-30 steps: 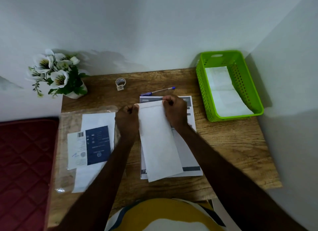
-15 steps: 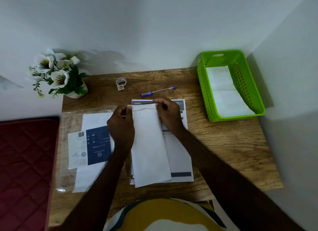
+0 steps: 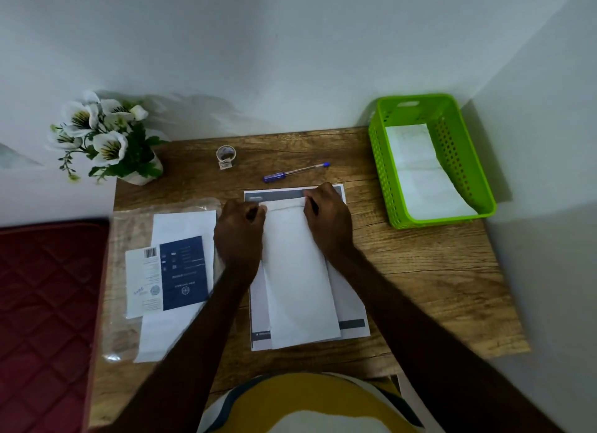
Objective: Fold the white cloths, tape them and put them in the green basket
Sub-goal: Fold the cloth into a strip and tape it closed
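Both my hands, left hand [image 3: 240, 229] and right hand [image 3: 326, 216], seem to pinch the white cloth [image 3: 298, 277]'s far corners; loosen either, and it skews off the printed sheet [image 3: 350, 297] beneath.

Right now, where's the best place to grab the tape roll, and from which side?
Judging by its pose, take the tape roll by its outer ring, from above. It appears to lie flat on the table with the hole up and bare wood all round, so fingers can straddle it. Its loose tab faces the person; avoid pinching there.

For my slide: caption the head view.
Both hands, left hand and right hand, pinch a folded white cloth near the green basket.
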Demonstrator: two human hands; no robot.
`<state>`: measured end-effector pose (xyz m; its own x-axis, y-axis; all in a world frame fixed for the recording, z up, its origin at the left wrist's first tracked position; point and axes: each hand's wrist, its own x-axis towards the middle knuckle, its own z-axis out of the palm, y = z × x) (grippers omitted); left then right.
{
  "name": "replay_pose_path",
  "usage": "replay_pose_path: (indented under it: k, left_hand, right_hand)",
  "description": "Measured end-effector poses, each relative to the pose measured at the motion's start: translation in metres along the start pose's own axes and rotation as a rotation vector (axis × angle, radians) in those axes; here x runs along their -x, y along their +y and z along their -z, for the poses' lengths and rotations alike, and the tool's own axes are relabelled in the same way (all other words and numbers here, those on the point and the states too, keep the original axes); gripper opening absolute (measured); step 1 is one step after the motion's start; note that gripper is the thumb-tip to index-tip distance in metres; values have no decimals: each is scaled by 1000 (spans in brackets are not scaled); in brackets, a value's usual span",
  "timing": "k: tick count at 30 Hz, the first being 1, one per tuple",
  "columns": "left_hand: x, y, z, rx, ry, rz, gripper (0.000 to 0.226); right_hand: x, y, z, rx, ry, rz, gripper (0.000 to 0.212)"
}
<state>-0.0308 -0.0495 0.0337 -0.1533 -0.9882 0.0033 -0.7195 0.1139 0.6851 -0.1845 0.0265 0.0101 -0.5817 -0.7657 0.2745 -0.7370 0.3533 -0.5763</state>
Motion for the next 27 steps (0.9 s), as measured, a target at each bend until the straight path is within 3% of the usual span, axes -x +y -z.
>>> replay_pose_path:
  k: [7, 14, 19, 27]
  left_hand:
    - [-11, 3, 7, -14, 14, -33, 28]
    - [-56, 15, 29, -208, 131, -45, 26]
    - [-86, 15, 41, -409, 0, -220, 30]
    - [-110, 15, 43, -549, -144, -300, 29]
  right_hand:
    - [5, 2, -3, 90, -57, 98, 15]
    - [5, -1, 3, 119, -68, 129, 19]
    - [5, -4, 3, 118, -69, 108, 20]
    - [5, -4, 4, 131, -49, 114, 21]
